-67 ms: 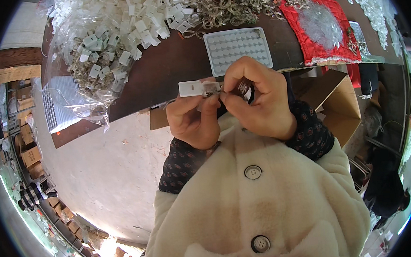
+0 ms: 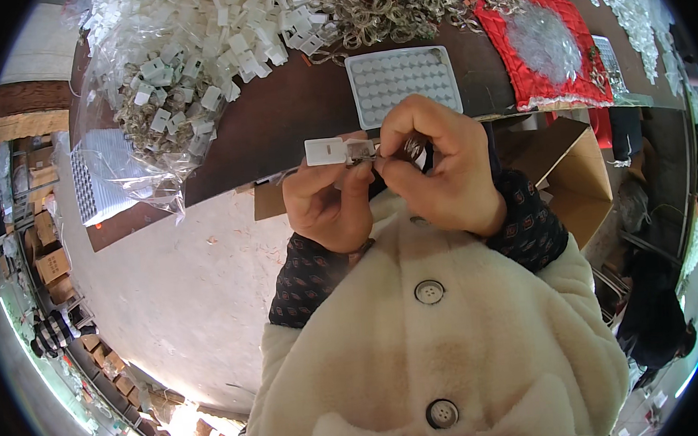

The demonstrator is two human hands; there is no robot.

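Note:
In front of my chest, at the table's near edge, my left hand is closed on a small white plastic housing. Its solid white end points left, and a clear or open section with small metallic parts faces right. My right hand pinches thumb and forefinger together at that right end, on a thin lead of a coiled wire. The coil is partly hidden behind the fingers. The two hands' fingertips nearly meet there.
A pale tray with rows of recesses lies just beyond my hands. Behind are heaps of white housings and coiled wires. A bag of wired pieces sits left, a red cloth right. An open carton stands below the table.
The white housing has shifted very slightly to the right. Both hands keep the same grip.

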